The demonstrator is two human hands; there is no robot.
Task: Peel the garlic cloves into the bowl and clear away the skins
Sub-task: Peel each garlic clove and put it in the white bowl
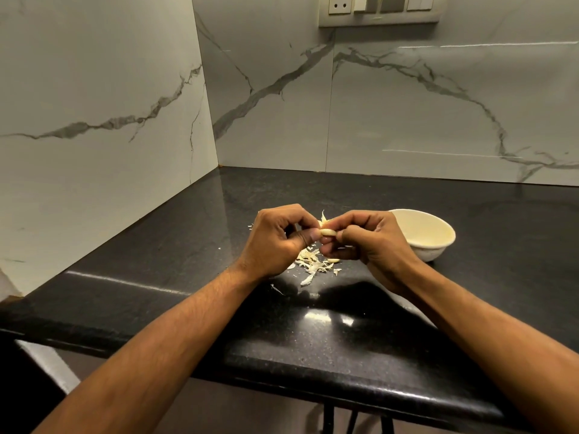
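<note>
Above the black counter, a pale garlic clove point(327, 232) is pinched between both my hands. My left hand point(275, 241) holds its left end with thumb and curled fingers. My right hand point(366, 238) grips the right end, and a strip of papery skin point(323, 217) sticks up from the clove. A heap of loose skins point(313, 264) lies on the counter right below my hands, with one more clove point(334, 260) at its right edge. The cream bowl point(438, 245) stands just right of my right hand; what it holds is hidden by my hand and its rim.
The black stone counter point(344, 324) fills a corner between marble walls point(94, 104) at left and back. Its front edge point(282, 374) runs close to me. A switch and socket plate point(380, 9) sits high on the back wall. Small skin flecks point(277, 289) lie near the heap.
</note>
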